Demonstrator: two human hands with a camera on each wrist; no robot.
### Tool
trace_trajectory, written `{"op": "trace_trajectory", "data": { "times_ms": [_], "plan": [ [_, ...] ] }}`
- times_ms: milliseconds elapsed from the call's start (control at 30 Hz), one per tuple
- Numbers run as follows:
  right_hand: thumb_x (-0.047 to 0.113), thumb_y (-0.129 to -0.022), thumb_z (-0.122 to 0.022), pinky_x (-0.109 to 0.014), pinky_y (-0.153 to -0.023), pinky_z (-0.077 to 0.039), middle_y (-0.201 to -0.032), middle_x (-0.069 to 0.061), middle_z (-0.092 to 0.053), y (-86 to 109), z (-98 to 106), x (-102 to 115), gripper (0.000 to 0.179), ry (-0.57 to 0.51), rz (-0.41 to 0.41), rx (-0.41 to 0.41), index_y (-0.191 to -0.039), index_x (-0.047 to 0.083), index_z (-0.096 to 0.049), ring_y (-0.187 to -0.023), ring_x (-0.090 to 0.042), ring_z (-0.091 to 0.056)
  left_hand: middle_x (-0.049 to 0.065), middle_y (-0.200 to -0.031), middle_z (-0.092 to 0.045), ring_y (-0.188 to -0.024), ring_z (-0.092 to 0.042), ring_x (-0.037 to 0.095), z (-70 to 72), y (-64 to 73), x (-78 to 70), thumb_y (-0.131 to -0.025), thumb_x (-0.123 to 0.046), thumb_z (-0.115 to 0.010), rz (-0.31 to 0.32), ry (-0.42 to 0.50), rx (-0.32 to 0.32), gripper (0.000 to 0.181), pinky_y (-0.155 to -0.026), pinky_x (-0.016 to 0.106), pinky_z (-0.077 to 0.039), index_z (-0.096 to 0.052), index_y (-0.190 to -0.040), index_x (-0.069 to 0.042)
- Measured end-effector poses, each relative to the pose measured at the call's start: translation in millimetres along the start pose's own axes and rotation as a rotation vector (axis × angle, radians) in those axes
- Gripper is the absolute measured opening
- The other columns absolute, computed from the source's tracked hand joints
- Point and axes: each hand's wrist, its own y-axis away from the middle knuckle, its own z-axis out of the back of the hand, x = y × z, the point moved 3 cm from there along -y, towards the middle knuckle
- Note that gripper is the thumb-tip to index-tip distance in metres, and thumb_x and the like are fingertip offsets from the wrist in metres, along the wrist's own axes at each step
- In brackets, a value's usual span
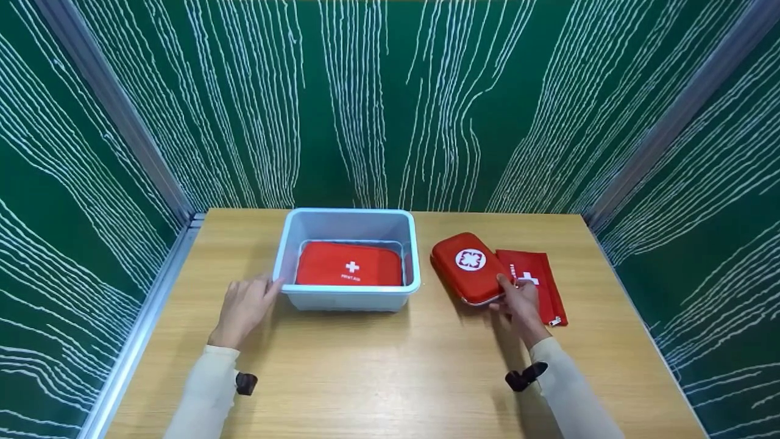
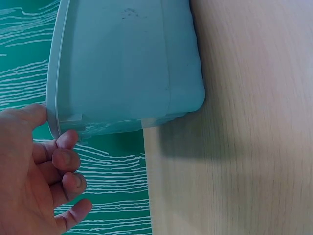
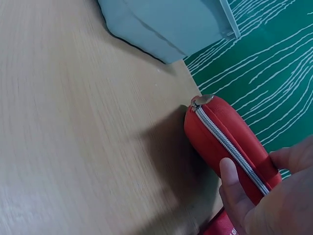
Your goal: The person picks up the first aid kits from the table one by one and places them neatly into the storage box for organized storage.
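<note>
My left hand [image 1: 245,308] pinches the rim of a light blue plastic bin [image 1: 347,300] at its left front corner. In the left wrist view the thumb and index finger [image 2: 67,139] meet at that rim, the other fingers loosely bent. Inside the bin lies a red first aid pouch [image 1: 329,262] with a white cross. My right hand [image 1: 521,303] grips a red zippered first aid case [image 1: 454,251] by its near right corner, tilted above the table. Its silver zipper [image 3: 227,144] faces the right wrist camera. A flat red first aid pouch [image 1: 553,299] lies partly behind the case and hand.
Everything stands on a wooden table [image 1: 365,372]. Green panels [image 1: 390,110] with white wavy lines rise behind it and along both sides, framed by metal posts [image 1: 122,110]. Dark wrist cameras sit on both sleeves.
</note>
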Motion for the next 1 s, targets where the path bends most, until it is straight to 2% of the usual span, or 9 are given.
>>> {"op": "trace_trajectory", "data": {
  "times_ms": [300, 500, 633, 767, 1000],
  "plan": [
    [0.035, -0.095, -0.063, -0.030, -0.061, -0.056, -0.100, -0.010, -0.060, 0.0, 8, 7, 0.068, 0.000, -0.004, -0.027, -0.141, 0.000, -0.026, -0.060, -0.015, -0.068, 0.001, -0.063, -0.047, -0.065, -0.044, 0.021, -0.1, 0.7, -0.1, -0.101, -0.038, -0.051, 0.002, -0.002, 0.004, 0.035, -0.074, 0.038, -0.029, -0.055, -0.079, -0.011],
    [0.028, -0.095, -0.063, -0.029, -0.055, -0.055, -0.080, -0.003, -0.064, -1.0, 12, 18, 0.064, -0.053, 0.044, -0.040, -0.138, -0.003, -0.028, -0.056, -0.014, -0.067, 0.001, -0.063, -0.045, -0.065, -0.045, 0.021, -0.5, 0.1, 0.7, -0.101, -0.037, -0.052, -0.009, -0.006, -0.023, 0.037, -0.074, 0.039, -0.030, -0.053, -0.074, -0.012],
    [0.029, -0.096, -0.062, -0.028, -0.056, -0.056, -0.078, -0.001, -0.063, -1.0, 15, 28, 0.064, -0.044, 0.053, -0.039, -0.140, -0.003, -0.029, -0.055, -0.012, -0.066, 0.002, -0.063, -0.045, -0.066, -0.045, 0.021, -1.0, 0.1, 0.9, -0.101, -0.038, -0.051, -0.006, 0.006, -0.025, 0.037, -0.074, 0.039, -0.030, -0.053, -0.074, -0.013],
    [0.032, -0.096, -0.061, -0.028, -0.058, -0.056, -0.081, -0.002, -0.063, -0.2, 18, 39, 0.068, -0.028, 0.032, -0.034, -0.144, -0.001, -0.027, -0.056, -0.013, -0.066, 0.002, -0.063, -0.046, -0.066, -0.045, 0.021, -1.0, 0.3, 0.7, -0.101, -0.039, -0.051, 0.001, 0.010, -0.017, 0.037, -0.075, 0.038, -0.029, -0.054, -0.075, -0.012],
    [0.036, -0.096, -0.061, -0.027, -0.063, -0.056, -0.097, -0.005, -0.061, 2.5, 22, 54, 0.065, -0.004, 0.018, -0.046, -0.145, 0.004, -0.031, -0.061, -0.015, -0.066, 0.002, -0.063, -0.046, -0.065, -0.044, 0.021, -0.4, 0.0, 0.7, -0.101, -0.037, -0.052, 0.005, 0.010, -0.004, 0.035, -0.074, 0.038, -0.029, -0.054, -0.077, -0.012]
  ]
}}
